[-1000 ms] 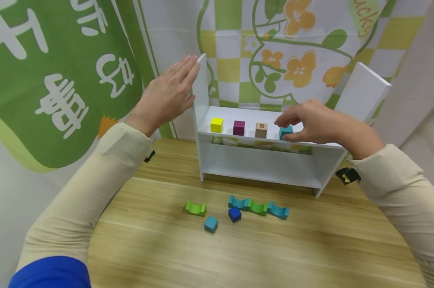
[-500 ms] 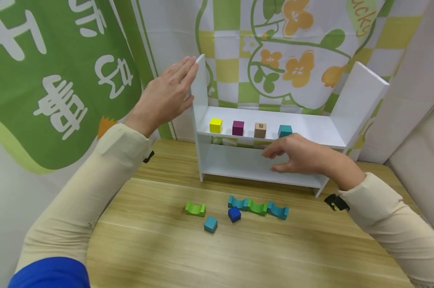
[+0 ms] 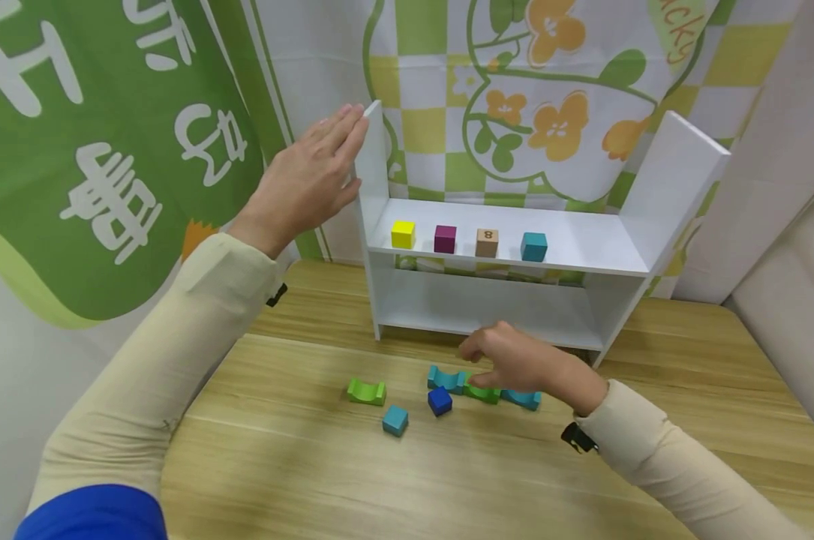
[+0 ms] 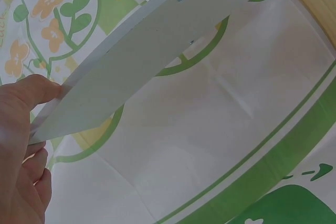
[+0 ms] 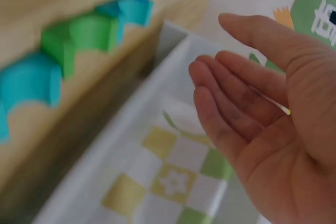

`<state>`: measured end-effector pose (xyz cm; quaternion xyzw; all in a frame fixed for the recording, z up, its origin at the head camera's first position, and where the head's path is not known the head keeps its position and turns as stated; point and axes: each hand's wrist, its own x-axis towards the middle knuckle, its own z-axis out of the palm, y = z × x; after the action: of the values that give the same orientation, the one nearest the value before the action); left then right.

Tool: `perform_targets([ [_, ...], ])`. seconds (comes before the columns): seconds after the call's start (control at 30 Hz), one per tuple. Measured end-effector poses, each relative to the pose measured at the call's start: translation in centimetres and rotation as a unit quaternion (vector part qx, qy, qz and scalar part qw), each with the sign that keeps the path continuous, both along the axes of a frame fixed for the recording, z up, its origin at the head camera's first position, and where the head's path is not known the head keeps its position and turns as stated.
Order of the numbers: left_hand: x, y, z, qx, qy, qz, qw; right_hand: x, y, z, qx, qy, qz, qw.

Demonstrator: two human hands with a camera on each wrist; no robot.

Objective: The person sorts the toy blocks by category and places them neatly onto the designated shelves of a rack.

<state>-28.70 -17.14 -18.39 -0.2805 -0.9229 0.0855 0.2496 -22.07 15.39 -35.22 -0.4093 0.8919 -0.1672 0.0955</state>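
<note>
White shelf with wooden "8" block, "ucky" on cloth behind.

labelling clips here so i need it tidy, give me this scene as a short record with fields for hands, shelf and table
left hand: touching the shelf's left side panel
right hand: holding nothing, near the curved blocks
upper shelf, left to right: yellow cube, purple cube, wooden cube marked 8, teal cube
table: lone green curved block, light blue cube, dark blue cube
curved row: blue, green, blue; partly hidden
</note>
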Motion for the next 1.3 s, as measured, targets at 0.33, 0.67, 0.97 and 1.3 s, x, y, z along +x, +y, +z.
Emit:
perform_targets([
  [0.33, 0.0, 0.0, 0.0, -0.001, 0.003, -0.002, 1.0000, 1.5, -2.3, -4.7, -0.043, -0.012, -0.051, 0.998],
  [0.67, 0.1, 0.1, 0.0, 0.002, 0.005, -0.004, 1.0000, 2.9, -3.7, -8.1, -0.090, -0.019, -0.123, 0.988],
  [0.97, 0.0, -0.1, -0.1, 0.000, 0.003, -0.001, 1.0000, 3.4, -4.9, -9.9, -0.113, 0.015, -0.178, 0.978],
  [1.3, -0.1, -0.1, -0.1, -0.005, 0.008, -0.003, 0.9999, 2.5, -4.0, -9.9, -0.116, -0.013, -0.137, 0.984],
])
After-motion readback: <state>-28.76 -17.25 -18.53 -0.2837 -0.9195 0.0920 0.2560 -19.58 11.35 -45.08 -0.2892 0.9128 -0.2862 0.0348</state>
